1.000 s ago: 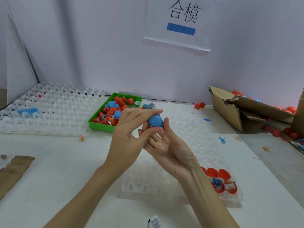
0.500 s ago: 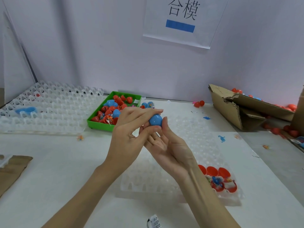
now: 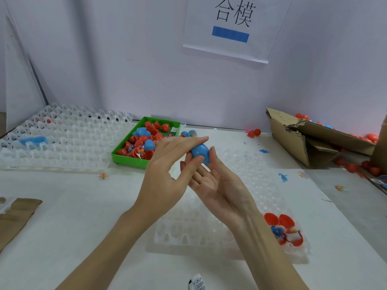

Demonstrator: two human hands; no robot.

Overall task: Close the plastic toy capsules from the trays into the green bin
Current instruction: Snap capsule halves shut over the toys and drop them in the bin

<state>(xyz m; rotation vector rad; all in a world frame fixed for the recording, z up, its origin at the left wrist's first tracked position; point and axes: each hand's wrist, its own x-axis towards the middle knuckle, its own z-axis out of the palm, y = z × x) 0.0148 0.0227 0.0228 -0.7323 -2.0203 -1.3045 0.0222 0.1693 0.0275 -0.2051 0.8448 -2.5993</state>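
A blue plastic capsule is held above the table's middle. My left hand pinches it between thumb and fingers from the left. My right hand lies palm up under it, with its thumb against the capsule's right side. The green bin behind my left hand holds several red and blue capsules. A clear plastic tray lies under my hands; open red capsules with small toys sit at its near right corner.
A stack of clear trays with a blue capsule half stands at the left. A torn cardboard box with loose red capsules around it is at the right. Brown cardboard lies at the left edge, and a paper sign hangs on the wall.
My right hand has opened slightly and its fingers now lie flatter under the capsule. The blue capsule stays pinched in my left hand at about the same place.
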